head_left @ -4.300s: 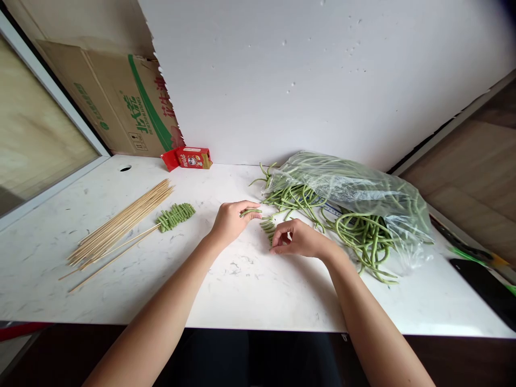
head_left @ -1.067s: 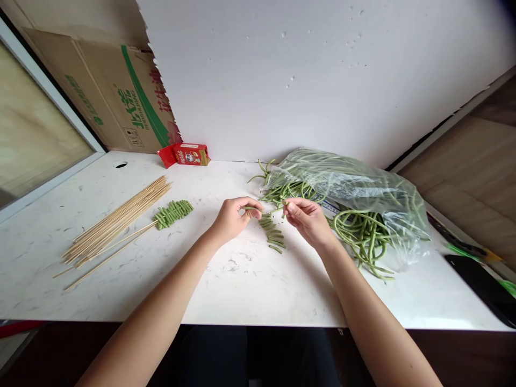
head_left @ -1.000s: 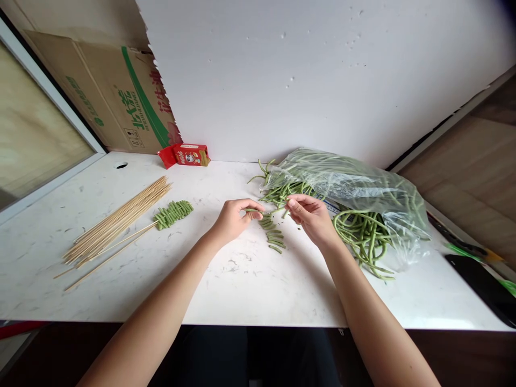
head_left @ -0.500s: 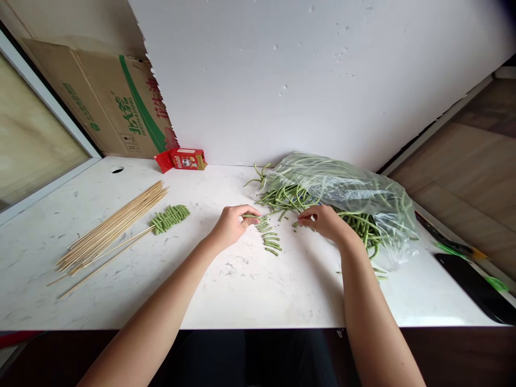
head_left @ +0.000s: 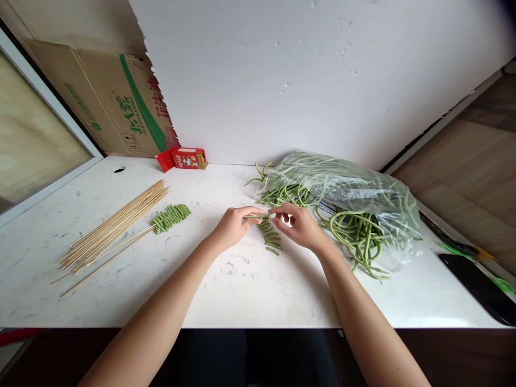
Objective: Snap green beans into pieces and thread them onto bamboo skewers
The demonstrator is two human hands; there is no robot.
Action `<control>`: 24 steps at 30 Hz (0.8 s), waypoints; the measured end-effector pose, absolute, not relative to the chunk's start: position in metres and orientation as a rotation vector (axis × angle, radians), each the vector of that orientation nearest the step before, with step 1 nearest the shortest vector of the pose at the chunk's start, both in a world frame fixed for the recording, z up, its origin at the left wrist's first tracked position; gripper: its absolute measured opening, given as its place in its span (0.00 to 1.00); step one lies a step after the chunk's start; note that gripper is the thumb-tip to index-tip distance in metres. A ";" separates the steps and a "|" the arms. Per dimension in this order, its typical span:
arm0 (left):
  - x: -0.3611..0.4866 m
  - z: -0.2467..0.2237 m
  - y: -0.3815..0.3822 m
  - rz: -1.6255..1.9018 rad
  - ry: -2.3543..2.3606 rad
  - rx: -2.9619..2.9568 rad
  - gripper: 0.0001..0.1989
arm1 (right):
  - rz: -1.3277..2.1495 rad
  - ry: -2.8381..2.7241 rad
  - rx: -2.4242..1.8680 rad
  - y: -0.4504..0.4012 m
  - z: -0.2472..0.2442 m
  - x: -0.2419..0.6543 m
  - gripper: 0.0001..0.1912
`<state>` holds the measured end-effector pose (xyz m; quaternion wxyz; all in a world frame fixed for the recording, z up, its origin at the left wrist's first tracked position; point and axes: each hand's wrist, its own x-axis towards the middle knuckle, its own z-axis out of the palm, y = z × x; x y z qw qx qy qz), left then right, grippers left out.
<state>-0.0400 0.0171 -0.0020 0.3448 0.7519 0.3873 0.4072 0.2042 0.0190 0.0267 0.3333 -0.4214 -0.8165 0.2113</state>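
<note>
My left hand is closed on a green bean piece near the middle of the table. Close by on its right, my right hand has its thumb and fingers apart, with nothing visible between them. Below and between the hands, several short bean pieces lie in a curved row. Long green beans spill from a clear plastic bag behind and right of my right hand. To the left, skewered bean pieces rest beside a bundle of wooden skewers.
A small red box stands at the back against a white panel. A cardboard box leans at the back left. A black phone lies at the right edge of the white table.
My right hand has moved left, closer to my left hand, and its fingers have parted. My left hand has hardly moved. More of the loose long beans shows now.
</note>
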 end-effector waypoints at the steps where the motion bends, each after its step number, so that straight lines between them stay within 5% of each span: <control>1: -0.040 -0.002 0.017 1.046 1.037 1.986 0.10 | 0.531 -2.094 -1.117 0.020 0.025 0.204 0.14; 13: -0.014 0.008 -0.004 1.045 0.919 2.336 0.02 | 0.534 -1.718 -1.282 0.043 0.003 0.220 0.19; 24: 0.015 -0.013 -0.058 0.844 0.963 2.305 0.06 | 0.545 -1.734 -1.259 0.043 0.004 0.221 0.21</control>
